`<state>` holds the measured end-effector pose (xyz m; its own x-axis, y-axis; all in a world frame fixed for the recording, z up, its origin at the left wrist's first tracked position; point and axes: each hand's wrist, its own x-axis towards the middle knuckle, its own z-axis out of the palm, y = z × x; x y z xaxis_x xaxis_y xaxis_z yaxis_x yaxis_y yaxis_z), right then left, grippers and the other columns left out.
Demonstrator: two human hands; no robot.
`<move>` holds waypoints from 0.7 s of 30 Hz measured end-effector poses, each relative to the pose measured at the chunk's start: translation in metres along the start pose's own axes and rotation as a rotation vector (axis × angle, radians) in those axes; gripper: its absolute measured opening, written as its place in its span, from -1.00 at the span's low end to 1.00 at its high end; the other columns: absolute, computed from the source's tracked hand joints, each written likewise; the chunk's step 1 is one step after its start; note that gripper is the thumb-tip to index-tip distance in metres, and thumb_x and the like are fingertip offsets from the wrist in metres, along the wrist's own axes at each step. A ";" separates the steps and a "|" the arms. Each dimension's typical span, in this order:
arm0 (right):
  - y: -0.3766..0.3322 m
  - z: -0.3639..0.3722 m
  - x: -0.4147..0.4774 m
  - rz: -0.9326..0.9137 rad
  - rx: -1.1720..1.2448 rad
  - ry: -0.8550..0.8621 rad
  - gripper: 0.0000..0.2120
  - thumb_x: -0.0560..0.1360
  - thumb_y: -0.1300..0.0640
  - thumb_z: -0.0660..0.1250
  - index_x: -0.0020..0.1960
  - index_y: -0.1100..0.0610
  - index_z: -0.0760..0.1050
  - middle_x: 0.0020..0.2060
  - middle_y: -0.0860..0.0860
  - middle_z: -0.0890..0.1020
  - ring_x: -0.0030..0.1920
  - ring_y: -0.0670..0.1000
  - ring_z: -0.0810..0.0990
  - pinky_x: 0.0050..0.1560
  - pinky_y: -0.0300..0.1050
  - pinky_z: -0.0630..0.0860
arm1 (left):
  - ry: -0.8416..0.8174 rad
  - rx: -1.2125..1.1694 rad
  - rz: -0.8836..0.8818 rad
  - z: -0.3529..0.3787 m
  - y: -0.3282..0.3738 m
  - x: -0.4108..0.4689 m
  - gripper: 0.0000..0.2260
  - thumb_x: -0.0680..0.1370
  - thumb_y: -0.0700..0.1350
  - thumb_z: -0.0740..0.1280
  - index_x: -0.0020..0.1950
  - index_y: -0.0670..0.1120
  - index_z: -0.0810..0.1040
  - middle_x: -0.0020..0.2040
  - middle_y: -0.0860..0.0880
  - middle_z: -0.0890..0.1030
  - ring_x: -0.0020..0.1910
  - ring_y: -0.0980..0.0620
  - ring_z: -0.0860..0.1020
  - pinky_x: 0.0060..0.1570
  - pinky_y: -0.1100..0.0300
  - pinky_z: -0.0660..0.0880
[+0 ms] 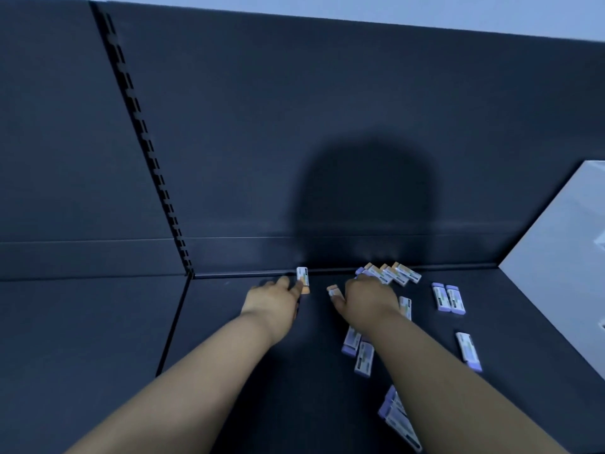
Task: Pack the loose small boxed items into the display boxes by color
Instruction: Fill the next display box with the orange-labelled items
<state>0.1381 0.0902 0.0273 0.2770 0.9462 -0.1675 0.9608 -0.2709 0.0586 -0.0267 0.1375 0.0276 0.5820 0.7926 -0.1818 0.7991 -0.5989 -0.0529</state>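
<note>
Small white boxes with orange or purple ends lie scattered on a dark shelf (255, 371). My left hand (273, 301) pinches an orange-ended box (302, 279) that stands upright near the back wall. My right hand (366, 299) grips another orange-ended box (334, 290) at its fingertips. Just beyond that hand, several orange-ended boxes (397, 273) lean in a row against the back wall. Two purple-ended boxes (448, 298) lie side by side to the right. More purple-ended boxes (358, 350) lie beside and under my right forearm. No display box is in view.
A dark back panel (327, 126) rises behind the shelf, with a slotted upright rail (144, 136) at the left. A white panel (563, 257) closes off the right side. Single purple-ended boxes lie at the right (468, 351) and at the front (397, 417).
</note>
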 end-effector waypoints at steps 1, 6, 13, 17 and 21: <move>0.000 0.000 0.002 -0.011 -0.007 -0.006 -0.56 0.60 -0.15 0.05 0.19 0.15 0.46 0.19 0.11 0.49 0.19 0.11 0.46 0.07 -0.03 0.40 | 0.014 0.006 0.010 -0.001 0.001 0.000 -0.58 0.66 0.00 0.04 0.53 0.01 0.14 0.31 -0.07 0.35 0.25 -0.11 0.39 0.07 0.10 0.36; 0.004 0.002 0.007 -0.119 0.025 -0.018 -0.58 0.61 -0.14 0.03 0.12 0.13 0.51 0.11 0.10 0.53 0.14 0.11 0.50 0.07 -0.05 0.35 | 0.166 -0.057 0.141 -0.005 -0.004 0.002 -0.68 0.64 0.05 0.08 0.37 0.15 0.42 0.21 0.02 0.45 0.16 -0.04 0.47 0.01 0.19 0.37; 0.024 0.005 0.013 -0.179 0.275 0.017 -0.66 0.51 -0.17 0.21 0.19 -0.01 0.44 0.07 -0.04 0.58 0.11 0.01 0.52 0.13 -0.10 0.38 | 0.049 -0.025 0.087 -0.006 -0.010 0.020 -0.62 0.63 -0.03 0.13 0.46 0.13 0.27 0.34 -0.04 0.29 0.23 -0.08 0.38 0.12 0.11 0.37; 0.029 0.005 0.017 -0.247 0.239 -0.039 -0.47 0.40 -0.29 0.30 0.29 -0.09 0.39 0.18 -0.08 0.51 0.22 -0.02 0.45 0.23 -0.07 0.29 | 0.045 0.076 0.078 -0.010 -0.002 0.013 -0.63 0.59 0.19 0.15 0.23 -0.01 0.48 0.23 -0.04 0.39 0.17 -0.07 0.45 0.04 0.11 0.35; 0.027 0.007 0.017 -0.243 0.250 -0.046 -0.44 0.41 -0.30 0.31 0.32 -0.07 0.37 0.22 -0.06 0.49 0.25 -0.01 0.43 0.26 -0.06 0.28 | 0.006 0.104 0.106 -0.014 -0.003 0.008 -0.50 0.53 0.35 0.10 0.11 -0.02 0.54 0.14 -0.02 0.47 0.10 -0.07 0.50 -0.02 0.15 0.31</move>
<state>0.1690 0.0982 0.0192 0.0345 0.9809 -0.1916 0.9699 -0.0791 -0.2304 -0.0224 0.1476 0.0403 0.6631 0.7251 -0.1856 0.7137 -0.6873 -0.1354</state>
